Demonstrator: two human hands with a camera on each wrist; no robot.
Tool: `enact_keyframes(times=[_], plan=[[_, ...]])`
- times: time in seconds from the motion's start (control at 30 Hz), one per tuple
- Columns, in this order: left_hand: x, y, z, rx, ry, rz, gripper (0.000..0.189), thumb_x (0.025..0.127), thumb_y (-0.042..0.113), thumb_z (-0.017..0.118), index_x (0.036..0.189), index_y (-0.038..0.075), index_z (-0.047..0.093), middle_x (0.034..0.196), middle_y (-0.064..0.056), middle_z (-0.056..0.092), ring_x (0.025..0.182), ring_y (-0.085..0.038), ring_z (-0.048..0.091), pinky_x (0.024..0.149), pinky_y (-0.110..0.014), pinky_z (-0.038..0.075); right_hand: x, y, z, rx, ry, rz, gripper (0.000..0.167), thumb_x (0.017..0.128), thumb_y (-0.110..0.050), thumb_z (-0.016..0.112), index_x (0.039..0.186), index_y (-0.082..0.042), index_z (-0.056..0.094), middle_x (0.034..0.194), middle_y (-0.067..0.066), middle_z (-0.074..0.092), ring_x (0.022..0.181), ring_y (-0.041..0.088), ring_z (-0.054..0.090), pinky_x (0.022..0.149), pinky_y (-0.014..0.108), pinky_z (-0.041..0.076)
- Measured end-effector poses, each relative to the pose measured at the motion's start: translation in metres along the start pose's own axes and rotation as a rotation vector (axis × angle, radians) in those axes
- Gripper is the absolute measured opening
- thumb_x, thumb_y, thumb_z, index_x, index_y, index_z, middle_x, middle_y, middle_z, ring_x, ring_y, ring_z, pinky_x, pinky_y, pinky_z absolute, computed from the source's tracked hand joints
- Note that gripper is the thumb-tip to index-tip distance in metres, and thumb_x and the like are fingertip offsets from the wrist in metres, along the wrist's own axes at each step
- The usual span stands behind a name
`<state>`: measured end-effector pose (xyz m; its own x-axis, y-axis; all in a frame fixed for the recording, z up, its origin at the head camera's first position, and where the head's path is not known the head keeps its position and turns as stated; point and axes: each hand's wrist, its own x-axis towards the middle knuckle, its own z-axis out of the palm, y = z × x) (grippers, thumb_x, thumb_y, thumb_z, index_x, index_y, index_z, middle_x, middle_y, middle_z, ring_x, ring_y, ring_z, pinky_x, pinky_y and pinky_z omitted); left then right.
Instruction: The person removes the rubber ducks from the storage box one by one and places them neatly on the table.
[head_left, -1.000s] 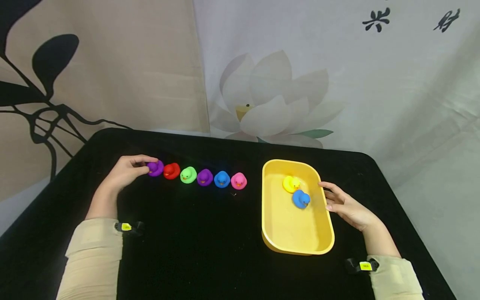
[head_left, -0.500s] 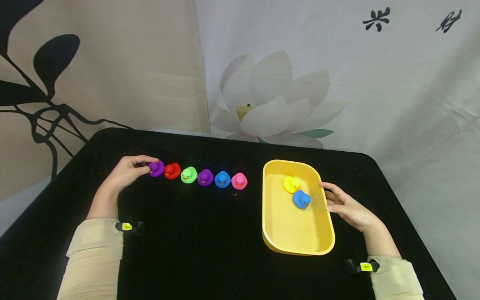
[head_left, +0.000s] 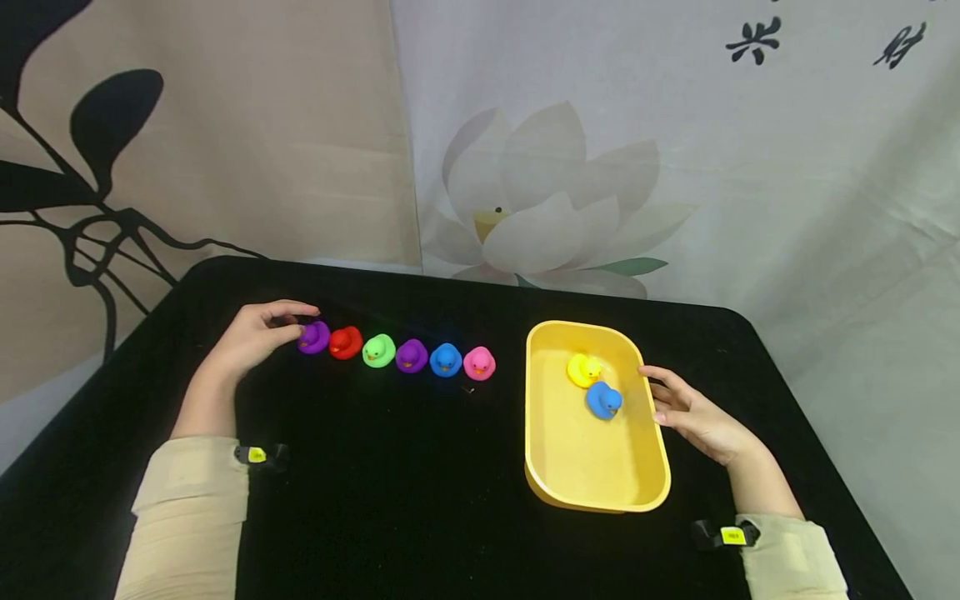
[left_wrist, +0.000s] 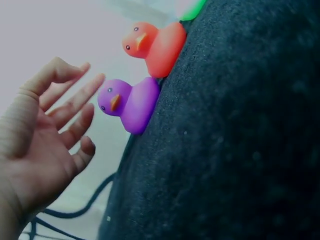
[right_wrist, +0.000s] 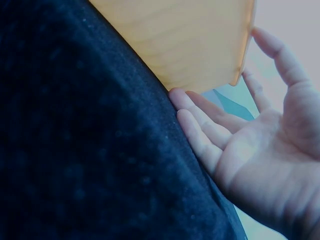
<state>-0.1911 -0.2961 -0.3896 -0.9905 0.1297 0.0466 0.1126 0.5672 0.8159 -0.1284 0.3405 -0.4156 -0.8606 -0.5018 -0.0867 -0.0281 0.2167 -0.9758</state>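
Observation:
At the left end of a row stands a purple rubber duck point(head_left: 315, 337). Beside it, my left hand point(head_left: 257, 335) has its thumb and fingers spread, and the left wrist view shows a gap between the fingertips and the duck's head. A red duck point(left_wrist: 155, 47) sits right next to the purple one on the black cloth. My right hand point(head_left: 693, 414) is at the right side of the yellow bin point(head_left: 581, 475), fingers relaxed. In the right wrist view, the thumb tip meets the bin's rim point(right_wrist: 245, 45), and the lower fingers lie near its base.
The row continues rightward with a green duck point(head_left: 378, 351), a second purple duck point(head_left: 412, 356), a blue duck point(head_left: 446, 360) and a pink duck point(head_left: 479, 363). Inside the bin are a yellow duck point(head_left: 583, 370) and another blue duck point(head_left: 603, 401). A printed curtain point(head_left: 300, 150) hangs behind the table.
My left hand has let go of the purple duck at the row's left end; its fingers have lifted and spread. The right hand and bin have stayed in place.

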Motion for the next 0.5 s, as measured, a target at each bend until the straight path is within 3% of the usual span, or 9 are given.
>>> enact_keyframes(times=[0.3, 0.5], plan=[[0.002, 0.030, 0.002, 0.020, 0.078, 0.128, 0.030, 0.095, 0.019, 0.060, 0.122, 0.007, 0.064, 0.121, -0.012, 0.060, 0.101, -0.019, 0.047, 0.079, -0.037, 0.038, 0.001, -0.001, 0.000, 0.010, -0.005, -0.003, 0.057, 0.096, -0.006, 0.053, 0.145, -0.009, 0.024, 0.141, 0.024, 0.035, 0.113, 0.023, 0.056, 0.093, 0.030, 0.045], [0.001, 0.053, 0.007, 0.042, 0.065, 0.165, 0.030, 0.092, 0.020, 0.065, 0.120, 0.009, 0.065, 0.120, -0.007, 0.058, 0.100, -0.018, 0.046, 0.076, -0.036, 0.038, 0.000, -0.002, 0.000, 0.017, -0.008, 0.001, 0.056, 0.097, -0.007, 0.052, 0.145, -0.009, 0.023, 0.142, 0.024, 0.033, 0.113, 0.023, 0.055, 0.093, 0.030, 0.045]])
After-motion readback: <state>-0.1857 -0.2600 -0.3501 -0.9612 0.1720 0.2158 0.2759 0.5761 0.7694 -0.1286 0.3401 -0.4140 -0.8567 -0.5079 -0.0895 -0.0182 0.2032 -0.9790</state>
